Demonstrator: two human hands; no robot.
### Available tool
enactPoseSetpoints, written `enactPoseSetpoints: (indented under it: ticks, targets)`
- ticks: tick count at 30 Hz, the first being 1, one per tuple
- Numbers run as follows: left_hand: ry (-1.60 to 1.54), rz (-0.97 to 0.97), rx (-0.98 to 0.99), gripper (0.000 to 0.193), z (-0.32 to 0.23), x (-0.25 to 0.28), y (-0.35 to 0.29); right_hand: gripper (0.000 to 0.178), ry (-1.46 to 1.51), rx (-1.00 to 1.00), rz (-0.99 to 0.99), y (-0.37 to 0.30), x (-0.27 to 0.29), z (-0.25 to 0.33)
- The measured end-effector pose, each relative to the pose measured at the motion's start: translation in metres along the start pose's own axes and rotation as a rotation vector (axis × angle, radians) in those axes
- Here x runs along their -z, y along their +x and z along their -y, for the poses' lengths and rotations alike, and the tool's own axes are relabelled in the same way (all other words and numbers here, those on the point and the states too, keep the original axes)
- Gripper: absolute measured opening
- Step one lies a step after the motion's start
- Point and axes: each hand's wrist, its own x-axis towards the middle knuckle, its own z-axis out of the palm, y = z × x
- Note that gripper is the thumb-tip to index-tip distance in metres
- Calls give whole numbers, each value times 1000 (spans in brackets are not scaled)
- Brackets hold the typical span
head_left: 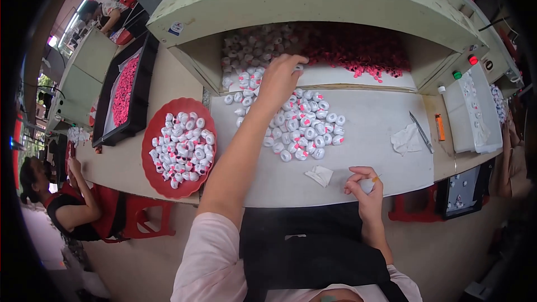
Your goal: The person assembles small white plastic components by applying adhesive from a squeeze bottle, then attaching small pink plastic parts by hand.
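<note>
My left hand (281,80) reaches to the front of the shelf compartment, palm down. Its thumb and fingertips close around a small white piece (298,67), partly covered by the fingers. Below that hand spreads a pile of small white rounded pieces (305,126) with dark openings and pink spots. Near the table's front edge, my right hand (367,193) is curled, fingers bent toward the thumb. Something thin with a yellowish tip shows at its fingers; its kind is unclear. A crumpled white tissue (319,175) lies just left of the right hand.
A red scalloped bowl (150,162) of white pieces stands at left, beside a black tray (144,72) of pink bits. More pink bits (363,56) fill the shelf. Tweezers (420,131), an orange tube (439,127) and a white bin (467,144) are at right. Other people sit nearby.
</note>
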Motion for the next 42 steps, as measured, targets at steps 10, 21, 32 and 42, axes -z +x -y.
enactPoseSetpoints:
  ticks: [10,21,32,42]
  targets:
    - [169,134,10,26,34,-43,31,21,13,-51,-8,-5,9,-6]
    - [-41,520,-271,18,-46,-64,-11,22,0,-68,33,-3,6,-1]
    - [266,432,-466,25,-88,-40,-61,40,-51,195,46,-2,15,-5]
    - [-621,359,184,22,-91,-1,-98,35,86,119,269,-13,19,17]
